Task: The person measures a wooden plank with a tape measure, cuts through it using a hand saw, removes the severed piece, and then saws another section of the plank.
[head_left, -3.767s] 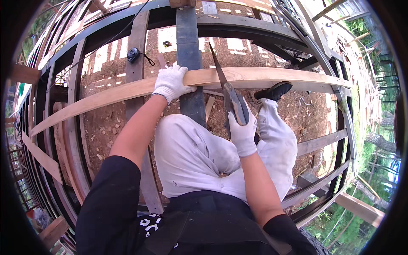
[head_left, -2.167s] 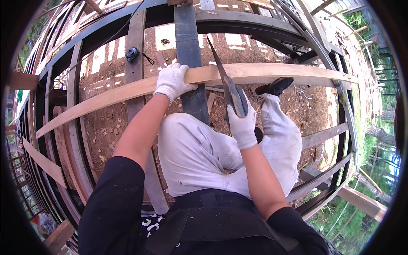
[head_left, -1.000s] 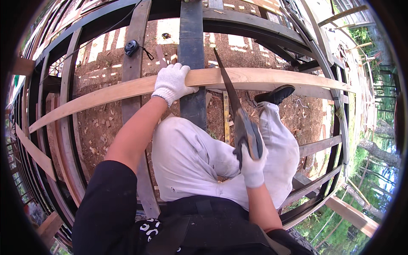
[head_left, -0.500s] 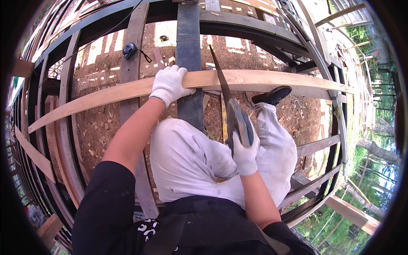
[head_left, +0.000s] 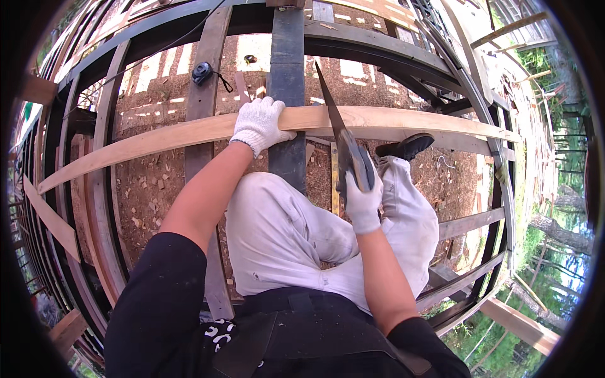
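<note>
A long pale wooden board (head_left: 378,118) lies crosswise over the dark beam (head_left: 288,75) and the neighbouring timbers. Gloved in white, my left hand (head_left: 260,123) is clamped over the board where it crosses the dark beam, fingers on the far side and thumb on the near side. My right hand (head_left: 364,200), also gloved, is wrapped round the dark handle of a handsaw (head_left: 344,140). The saw's blade points away from me and crosses the board just right of the dark beam. How deep its teeth sit in the wood I cannot tell.
A tape measure (head_left: 202,74) with a strap rests on a plank at the upper left. A yellow ruler-like strip (head_left: 335,179) shows beneath the saw. Through the open framing, the ground (head_left: 145,208) with scattered wood offcuts lies far below. My dark shoe (head_left: 406,146) is near the board.
The handsaw and my right hand have drawn slightly toward the upper right along with the whole view's small shift. My left hand keeps its hold on the board.
</note>
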`<state>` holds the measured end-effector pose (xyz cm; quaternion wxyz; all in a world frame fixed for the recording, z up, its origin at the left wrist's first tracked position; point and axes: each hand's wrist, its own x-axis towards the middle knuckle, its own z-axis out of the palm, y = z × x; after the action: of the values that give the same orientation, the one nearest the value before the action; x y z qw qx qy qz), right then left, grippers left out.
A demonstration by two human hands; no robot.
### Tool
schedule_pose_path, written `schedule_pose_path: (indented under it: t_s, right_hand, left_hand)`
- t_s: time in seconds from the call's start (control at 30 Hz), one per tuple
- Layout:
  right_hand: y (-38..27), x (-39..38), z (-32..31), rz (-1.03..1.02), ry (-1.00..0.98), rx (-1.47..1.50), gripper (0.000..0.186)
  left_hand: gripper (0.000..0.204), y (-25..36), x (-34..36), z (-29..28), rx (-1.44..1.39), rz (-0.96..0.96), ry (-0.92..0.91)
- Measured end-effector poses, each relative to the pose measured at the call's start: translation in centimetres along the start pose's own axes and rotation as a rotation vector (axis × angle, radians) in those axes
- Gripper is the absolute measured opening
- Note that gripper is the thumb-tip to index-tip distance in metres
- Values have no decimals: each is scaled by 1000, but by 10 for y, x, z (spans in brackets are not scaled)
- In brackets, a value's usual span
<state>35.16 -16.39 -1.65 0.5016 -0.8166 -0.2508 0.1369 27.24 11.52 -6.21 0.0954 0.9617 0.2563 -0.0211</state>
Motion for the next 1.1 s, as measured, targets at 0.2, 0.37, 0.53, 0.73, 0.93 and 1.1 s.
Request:
schedule_pose_path:
  t_s: [0.2, 0.37, 0.53, 0.73, 0.93, 1.1]
  right_hand:
    - [15, -12, -6, -94, 78, -68, 59]
    - [-10, -100, -61, 141, -73, 224, 63]
    - [20, 53, 31, 8, 14, 22, 57]
    - [-1, -67, -45, 205, -61, 81, 63]
    - [14, -7, 3, 109, -33, 65, 64]
    - [14, 41, 31, 36, 18, -11, 55]
  left_hand:
    - [69, 3, -1, -2, 0, -11, 16]
    - [75, 1, 3, 3, -12, -24, -6]
    - [75, 1, 1, 0, -39, -44, -29]
    - [75, -3, 1, 4, -34, -10, 18]
    - [77, 0, 4, 2, -42, -25, -40]
    - [76, 2, 0, -3, -53, -13, -10]
